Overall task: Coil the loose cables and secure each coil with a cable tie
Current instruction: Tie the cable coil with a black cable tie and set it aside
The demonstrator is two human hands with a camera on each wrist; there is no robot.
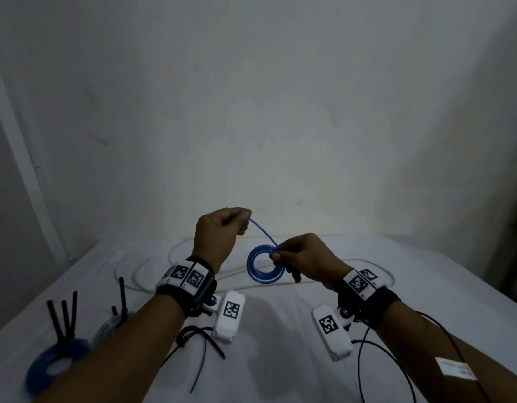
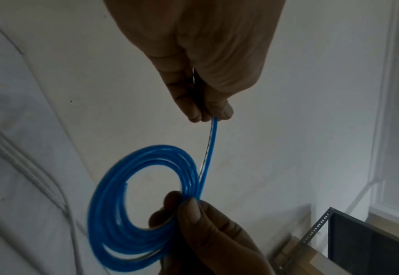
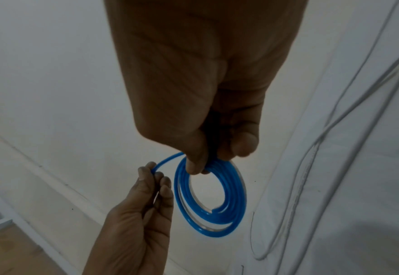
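At the far left of the white-covered table (image 1: 280,359), a tied blue coil (image 1: 58,363) is lying flat with black tie tails (image 1: 65,318) sticking up from it. Just beside it to the right, a clear coil (image 1: 110,327) is sitting with its own black tails standing upright. Loose black cable ties (image 1: 199,341) are lying near the left forearm.

The left hand (image 1: 219,231) is hovering above the table, its grip closed tight in a thumb-and-finger pinch on the free end of the blue cable (image 2: 209,148). That strand is running taut, down and to the right, to the blue coil (image 1: 264,264) held in the air between the two hands. The right hand (image 1: 303,260) is pinching the coil's turns together at one side, its grip closed with the thumb (image 3: 195,161) pressing the loops against curled fingers.

A loose whitish cable (image 1: 176,248) is trailing across the table behind the hands. A thin black wire (image 1: 365,359) is looping down by the right wrist.
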